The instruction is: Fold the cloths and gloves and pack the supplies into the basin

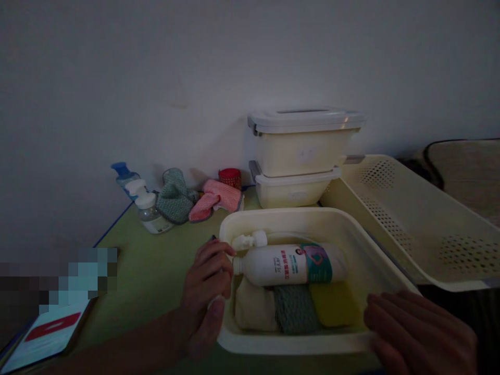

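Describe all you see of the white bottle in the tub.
The white bottle lies on its side in the cream tub, neck toward the left hand. It looks plastic, labelled with red print and a teal panel. A white nozzle head lies detached on its far side. Folded cloths lie along its near side; contact is unclear.

Two lidded boxes (304, 151) stand stacked nr. wall (175, 78); perf. basket (414, 208) is at their R. Green cloth (174, 198) & pink cloth (223, 194) lie nr. red container (230, 178); bottles (154, 216) at L.
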`<action>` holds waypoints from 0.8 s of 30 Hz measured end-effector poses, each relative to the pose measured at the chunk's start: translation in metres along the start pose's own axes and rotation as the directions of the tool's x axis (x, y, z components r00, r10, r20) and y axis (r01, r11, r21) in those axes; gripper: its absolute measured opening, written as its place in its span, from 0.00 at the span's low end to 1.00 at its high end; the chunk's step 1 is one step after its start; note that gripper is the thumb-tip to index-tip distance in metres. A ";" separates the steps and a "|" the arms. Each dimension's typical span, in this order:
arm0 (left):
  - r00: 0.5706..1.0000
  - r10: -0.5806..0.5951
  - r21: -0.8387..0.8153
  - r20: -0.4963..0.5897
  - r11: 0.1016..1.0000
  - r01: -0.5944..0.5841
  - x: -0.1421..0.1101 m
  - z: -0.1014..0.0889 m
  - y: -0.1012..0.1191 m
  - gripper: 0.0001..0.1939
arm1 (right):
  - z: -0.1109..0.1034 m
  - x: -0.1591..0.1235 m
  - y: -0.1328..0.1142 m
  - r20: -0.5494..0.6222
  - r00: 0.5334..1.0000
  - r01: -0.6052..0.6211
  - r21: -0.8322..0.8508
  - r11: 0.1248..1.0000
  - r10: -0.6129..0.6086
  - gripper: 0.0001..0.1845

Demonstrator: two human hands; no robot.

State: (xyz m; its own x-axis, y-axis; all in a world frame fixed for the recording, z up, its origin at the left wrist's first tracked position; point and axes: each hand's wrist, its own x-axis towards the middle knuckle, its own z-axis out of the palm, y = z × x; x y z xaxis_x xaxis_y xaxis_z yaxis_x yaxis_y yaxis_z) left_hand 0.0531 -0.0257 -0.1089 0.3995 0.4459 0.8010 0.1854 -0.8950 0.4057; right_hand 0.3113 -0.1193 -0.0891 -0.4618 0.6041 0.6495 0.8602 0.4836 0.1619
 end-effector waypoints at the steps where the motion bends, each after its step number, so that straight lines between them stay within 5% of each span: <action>1: 1.000 0.019 -0.010 -0.004 1.000 -0.019 0.003 0.005 -0.004 0.17 | 0.002 0.004 0.005 -0.009 1.000 -0.003 -0.015 1.000 0.003 0.17; 12: 0.994 0.060 -0.016 -0.090 0.998 -0.062 0.031 0.049 -0.040 0.18 | 0.031 0.007 0.063 -0.084 0.996 -0.027 -0.076 0.997 0.021 0.17; 24: 0.990 0.061 0.001 -0.126 0.998 -0.062 0.046 0.067 -0.059 0.20 | 0.034 0.023 0.081 -0.113 0.994 -0.021 -0.178 0.984 0.000 0.20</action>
State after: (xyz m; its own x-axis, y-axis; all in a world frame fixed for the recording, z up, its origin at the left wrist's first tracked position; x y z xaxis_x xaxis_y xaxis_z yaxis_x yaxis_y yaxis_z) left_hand 0.1213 0.0471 -0.1254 0.2941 0.3882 0.8734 0.1617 -0.9208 0.3549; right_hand 0.3627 -0.0448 -0.0869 -0.4340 0.5287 0.7295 0.8943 0.3506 0.2780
